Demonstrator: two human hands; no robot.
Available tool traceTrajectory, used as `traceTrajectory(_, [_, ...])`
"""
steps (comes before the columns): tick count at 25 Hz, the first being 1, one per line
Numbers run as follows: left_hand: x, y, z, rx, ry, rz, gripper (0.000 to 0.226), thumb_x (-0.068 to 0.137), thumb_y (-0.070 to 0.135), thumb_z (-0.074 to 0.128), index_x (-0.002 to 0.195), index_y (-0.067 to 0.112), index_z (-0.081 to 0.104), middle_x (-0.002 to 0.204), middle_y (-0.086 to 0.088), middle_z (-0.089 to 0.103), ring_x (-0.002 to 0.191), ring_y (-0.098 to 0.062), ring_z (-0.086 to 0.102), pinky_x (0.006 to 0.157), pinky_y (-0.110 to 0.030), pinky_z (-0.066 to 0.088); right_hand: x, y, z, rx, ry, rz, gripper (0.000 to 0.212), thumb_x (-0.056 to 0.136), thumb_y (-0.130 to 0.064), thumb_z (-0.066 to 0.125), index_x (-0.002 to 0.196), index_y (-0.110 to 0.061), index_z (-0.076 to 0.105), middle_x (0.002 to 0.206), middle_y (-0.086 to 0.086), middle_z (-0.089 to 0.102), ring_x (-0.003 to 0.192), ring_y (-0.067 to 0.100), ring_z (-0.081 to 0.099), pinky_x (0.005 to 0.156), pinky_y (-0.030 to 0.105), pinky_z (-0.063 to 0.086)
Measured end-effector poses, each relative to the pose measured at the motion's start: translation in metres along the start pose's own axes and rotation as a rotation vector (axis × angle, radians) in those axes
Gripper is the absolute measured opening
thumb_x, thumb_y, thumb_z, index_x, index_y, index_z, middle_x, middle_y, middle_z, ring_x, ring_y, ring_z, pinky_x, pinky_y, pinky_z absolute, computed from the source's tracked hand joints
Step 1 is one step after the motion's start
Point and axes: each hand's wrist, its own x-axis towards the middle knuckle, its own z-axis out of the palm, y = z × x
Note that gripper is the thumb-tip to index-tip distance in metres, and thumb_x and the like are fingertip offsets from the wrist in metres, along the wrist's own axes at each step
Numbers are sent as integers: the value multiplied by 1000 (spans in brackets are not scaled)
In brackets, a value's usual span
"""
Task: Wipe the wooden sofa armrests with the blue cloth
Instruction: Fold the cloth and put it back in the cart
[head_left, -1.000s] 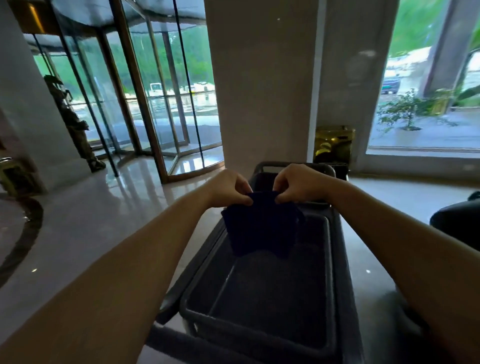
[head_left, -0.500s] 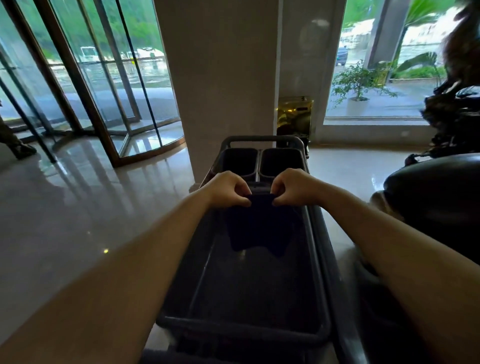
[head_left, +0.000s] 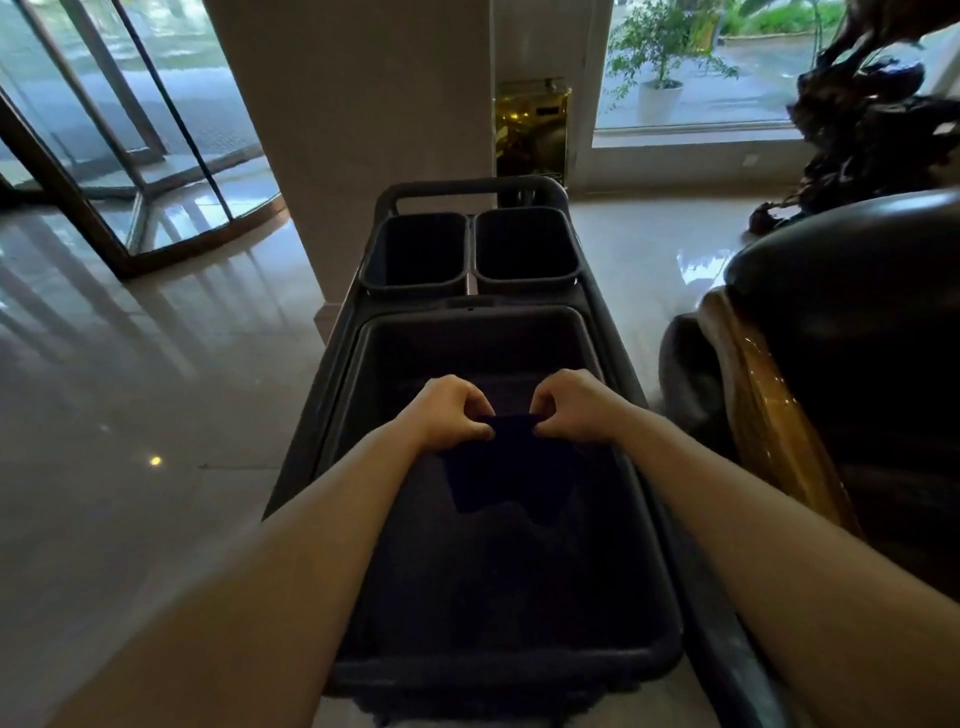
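Both hands, left hand (head_left: 451, 413) and right hand (head_left: 574, 410), still pinch the blue cloth (head_left: 511, 467) by its top edge above the cart's large bin (head_left: 519, 657). The view has swung right, revealing what appears to be the sofa's wooden armrest (head_left: 763, 415) nearby; wiping not yet begun.

cloth (head_left: 511, 467) over cart (head_left: 670, 613), sofa (head_left: 841, 332) right

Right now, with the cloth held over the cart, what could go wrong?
The left hand and right hand only pinch the top edge of the cloth; a loose grip could drop it into the dark tub. The cart stands close beside the sofa and may bump it.
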Motion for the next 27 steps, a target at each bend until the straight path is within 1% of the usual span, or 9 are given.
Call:
traceTrajectory(2, [7,-14,14,-30,-35,-27,16,73,18,72,89,18,70,77,11,63,76,-4,61,64,-14,45,4,8,18,21,-20,38,9,69,-13,68,78,-14,69,73,-1,61,70,11,56,64,22,42])
traceTrajectory(5, [18,-31,32,-59,-97,-59,15,74,18,71,89,21,68,80,13,61,78,-2,59,62,-14,45,11,19,40,60,-75,93,6,71,-13,69,73,-18,66,73,-4,61,72,11,58,61,19,43])
traceTrajectory(8, [25,-43,49,-81,-176,-88,17,77,17,69,93,20,65,91,8,62,86,-5,59,71,-18,47,16,31,59,85,-141,155,10,72,-14,70,72,-21,63,76,-4,63,72,10,60,65,23,50])
traceTrajectory(12, [36,-54,68,-75,-217,-103,19,78,15,67,97,18,64,97,4,62,89,-6,58,79,-22,48,26,47,76,80,-188,196,10,72,-15,70,71,-23,63,78,-4,63,73,9,59,67,24,52])
traceTrajectory(14, [43,-57,71,-83,-223,-112,18,78,15,66,96,18,64,95,6,60,87,-5,57,78,-22,47,30,52,81,100,-193,225,13,72,-15,71,70,-24,62,77,-5,63,73,9,60,66,23,51])
traceTrajectory(17, [53,-63,75,-91,-256,-121,19,79,15,66,97,19,63,96,6,60,88,-5,57,78,-22,47,36,58,88,120,-197,257,11,72,-15,71,74,-22,64,82,-1,65,75,10,61,68,24,52])
traceTrajectory(19, [55,-67,77,-92,-244,-143,19,78,15,67,97,19,64,96,5,61,88,-6,57,78,-22,47,39,60,91,117,-193,252,9,71,-14,71,76,-20,66,84,1,67,74,10,60,67,22,50])
traceTrajectory(22, [55,-72,73,-106,-214,-149,16,78,16,68,93,21,64,93,7,61,86,-5,57,76,-21,47,42,60,91,107,-192,244,10,71,-13,71,80,-16,68,88,4,69,76,10,60,70,22,49])
traceTrajectory(27, [60,-70,38,-129,-196,-152,16,75,19,70,87,25,62,88,10,60,82,-2,57,66,-16,45,51,48,64,132,-151,235,6,71,-13,71,76,-13,69,87,5,72,75,8,59,70,20,47])
